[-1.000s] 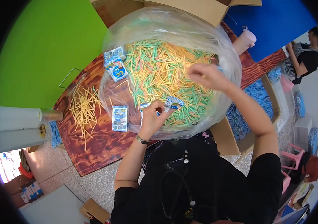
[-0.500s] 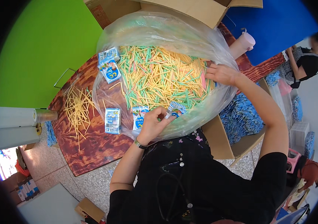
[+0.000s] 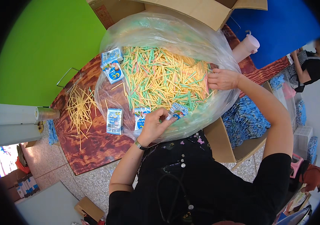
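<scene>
A big clear plastic bag point(image 3: 126, 32) lies spread open, full of thin yellow, green and pink sticks point(image 3: 163, 77). My left hand point(image 3: 155, 125) is closed at the bag's near edge, pinching a small blue-and-white packet point(image 3: 178, 110) between thumb and fingers. At the right side of the pile my right hand point(image 3: 223, 79) touches the sticks with bent fingers held together; what lies under them is hidden. Another printed packet point(image 3: 141, 117) is partly behind my left hand. One packet point(image 3: 114, 121) lies left of it, and two overlapping packets point(image 3: 112, 71) rest at the bag's far left.
Loose yellow sticks point(image 3: 80, 112) are heaped on the reddish wooden table point(image 3: 92, 155). A carton point(image 3: 220, 144) full of blue packets point(image 3: 246, 120) stands at my right. A pink cylindrical bottle point(image 3: 247, 48) and an open cardboard box point(image 3: 190, 11) are beyond the bag. Other people are at the far right.
The whole view has shifted slightly. My right hand has moved a little nearer along the pile's right edge, and the pink sticks beside its fingers show less. My left hand keeps its pinch.
</scene>
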Action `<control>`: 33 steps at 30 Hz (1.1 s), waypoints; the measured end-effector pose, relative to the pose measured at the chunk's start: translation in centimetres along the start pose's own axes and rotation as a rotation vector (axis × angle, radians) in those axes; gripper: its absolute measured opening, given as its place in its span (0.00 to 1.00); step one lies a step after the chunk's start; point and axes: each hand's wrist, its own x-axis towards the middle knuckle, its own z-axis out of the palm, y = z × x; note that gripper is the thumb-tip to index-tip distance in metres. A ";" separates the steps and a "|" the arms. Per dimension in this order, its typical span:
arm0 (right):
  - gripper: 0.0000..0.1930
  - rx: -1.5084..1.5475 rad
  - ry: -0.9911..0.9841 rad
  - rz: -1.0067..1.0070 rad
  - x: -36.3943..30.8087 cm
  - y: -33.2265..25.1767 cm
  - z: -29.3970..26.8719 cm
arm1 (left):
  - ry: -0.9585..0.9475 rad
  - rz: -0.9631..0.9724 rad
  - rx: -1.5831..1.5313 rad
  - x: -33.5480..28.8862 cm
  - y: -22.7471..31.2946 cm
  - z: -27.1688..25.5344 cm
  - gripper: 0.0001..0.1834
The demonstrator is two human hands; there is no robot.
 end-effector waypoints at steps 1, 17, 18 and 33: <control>0.06 -0.002 0.000 0.000 0.0 0.1 0.0 | -0.002 -0.003 0.007 0.1 0.2 -0.1 0.14; 0.08 0.813 -0.071 0.710 6.7 -1.5 -8.8 | 0.288 -0.072 -0.950 4.5 4.0 0.6 0.14; 0.09 1.155 -0.074 0.736 8.6 -2.4 -9.4 | 0.310 -0.077 -0.939 5.3 3.8 1.0 0.14; 0.14 2.409 0.135 0.737 18.0 -6.6 -8.0 | 0.802 0.001 -0.880 7.1 1.3 -0.8 0.14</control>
